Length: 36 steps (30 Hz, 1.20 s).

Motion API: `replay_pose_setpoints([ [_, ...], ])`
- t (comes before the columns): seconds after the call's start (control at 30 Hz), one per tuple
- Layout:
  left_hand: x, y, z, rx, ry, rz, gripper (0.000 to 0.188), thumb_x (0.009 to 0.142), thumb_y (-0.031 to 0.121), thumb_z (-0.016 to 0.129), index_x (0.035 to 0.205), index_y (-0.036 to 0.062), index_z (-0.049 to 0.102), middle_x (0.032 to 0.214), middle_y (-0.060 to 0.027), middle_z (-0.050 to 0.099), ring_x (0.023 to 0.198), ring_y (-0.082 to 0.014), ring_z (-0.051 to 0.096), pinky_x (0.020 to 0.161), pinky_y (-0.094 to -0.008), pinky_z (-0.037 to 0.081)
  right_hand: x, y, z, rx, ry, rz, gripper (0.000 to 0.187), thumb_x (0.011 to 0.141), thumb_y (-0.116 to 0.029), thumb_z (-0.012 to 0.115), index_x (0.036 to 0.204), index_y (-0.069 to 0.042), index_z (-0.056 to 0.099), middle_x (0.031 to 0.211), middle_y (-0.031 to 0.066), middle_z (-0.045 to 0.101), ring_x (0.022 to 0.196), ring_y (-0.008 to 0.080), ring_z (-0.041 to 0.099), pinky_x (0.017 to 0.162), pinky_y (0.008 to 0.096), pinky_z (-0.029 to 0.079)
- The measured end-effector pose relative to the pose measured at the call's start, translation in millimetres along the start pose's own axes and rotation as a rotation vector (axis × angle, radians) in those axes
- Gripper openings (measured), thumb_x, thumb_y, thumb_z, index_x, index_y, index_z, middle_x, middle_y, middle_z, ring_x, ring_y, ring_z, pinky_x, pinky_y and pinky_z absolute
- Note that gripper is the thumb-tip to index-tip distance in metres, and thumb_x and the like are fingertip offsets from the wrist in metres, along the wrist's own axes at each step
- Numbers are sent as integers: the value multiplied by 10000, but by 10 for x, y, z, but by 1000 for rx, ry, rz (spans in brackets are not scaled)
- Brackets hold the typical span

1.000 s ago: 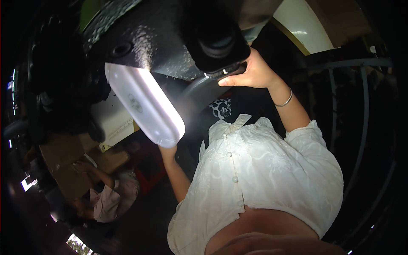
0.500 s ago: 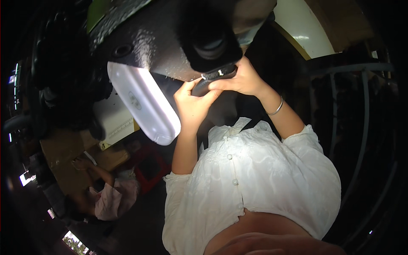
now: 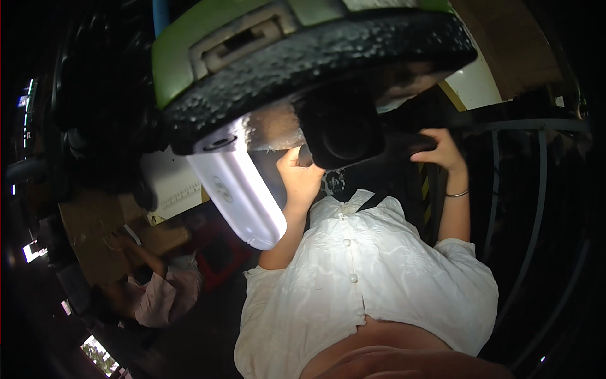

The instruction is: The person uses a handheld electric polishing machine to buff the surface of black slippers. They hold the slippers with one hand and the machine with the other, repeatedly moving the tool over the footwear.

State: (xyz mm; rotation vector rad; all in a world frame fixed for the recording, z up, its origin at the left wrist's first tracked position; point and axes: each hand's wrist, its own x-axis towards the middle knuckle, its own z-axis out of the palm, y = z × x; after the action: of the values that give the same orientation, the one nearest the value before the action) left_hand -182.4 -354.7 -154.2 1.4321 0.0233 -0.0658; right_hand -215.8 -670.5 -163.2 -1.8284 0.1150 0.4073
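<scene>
- The left hand was seen raised under a green machine, its fingertips partly covered by the machine's underside and a black block; whether anything was pinched there could not be told.
- The right hand, with a bracelet at its wrist, was held well apart from the left; thumb and fingers were spread, with a dark gap between them, and no firm grip could be made out.
- A dark piece, blurred and poorly lit, was noted between the block and the right hand; contact with either hand was not confirmed.
- A pale, bright oblong housing was found slanting down beside the left hand, across the view of that forearm.
- To the left, a co-worker was seen bent at a brown surface.
- Risk, as judged: the dark piece could be dropped or skewed if it was borne by one hand alone.
- The left fingers could be knocked or caught if the block were moved, since their tips were hidden from above.
- The housing could be bumped by the left forearm, should it be swung outward.
- Edges could be misjudged, dark being set against dark.
</scene>
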Motion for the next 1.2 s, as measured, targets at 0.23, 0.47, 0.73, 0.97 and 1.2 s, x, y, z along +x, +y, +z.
replay_pose_setpoints([
  [0.23, -41, 105, 67, -88, 3, 130, 334, 762, 8, 692, 1062, -28, 549, 974, -83, 616, 862, -117, 581, 781, -237, 471, 197, -138, -443, 631, 183, -536, 457, 668, 59, 699, 1098, -1, 557, 1023, 72, 590, 922, 160, 576, 854, 281, 456],
  [0.47, -150, -21, -263, 231, 76, 78, 208, 779, 82, 697, 930, -15, 591, 885, -50, 623, 797, -96, 571, 756, -224, 445, 473, -827, -373, 311, 73, -637, 438, 693, 28, 688, 1111, 6, 560, 1050, 75, 600, 953, 151, 571, 867, 272, 448],
  [0.73, -363, -155, -734, 81, 202, 157, 255, 798, 54, 665, 1022, -27, 577, 977, -61, 612, 884, -114, 567, 830, -243, 431, 621, -1052, 122, 264, -39, -606, 432, 687, 9, 716, 1096, 11, 578, 976, 78, 640, 866, 133, 610, 815, 257, 482],
  [0.97, -447, 57, -983, 4, 323, 137, 314, 766, -41, 646, 1060, -75, 541, 986, -103, 618, 864, -146, 595, 826, -273, 466, 587, -1016, 600, 147, 4, -643, 421, 661, -50, 752, 1053, -6, 607, 889, 57, 661, 814, 110, 613, 773, 236, 483],
  [1.2, -482, 90, -1390, 99, 317, 102, 322, 790, 31, 668, 1076, -57, 549, 1037, -99, 607, 925, -148, 578, 872, -279, 438, 544, -1053, 1070, 206, -45, -667, 370, 676, -9, 744, 1025, 0, 622, 966, 54, 638, 861, 116, 592, 800, 238, 470],
])
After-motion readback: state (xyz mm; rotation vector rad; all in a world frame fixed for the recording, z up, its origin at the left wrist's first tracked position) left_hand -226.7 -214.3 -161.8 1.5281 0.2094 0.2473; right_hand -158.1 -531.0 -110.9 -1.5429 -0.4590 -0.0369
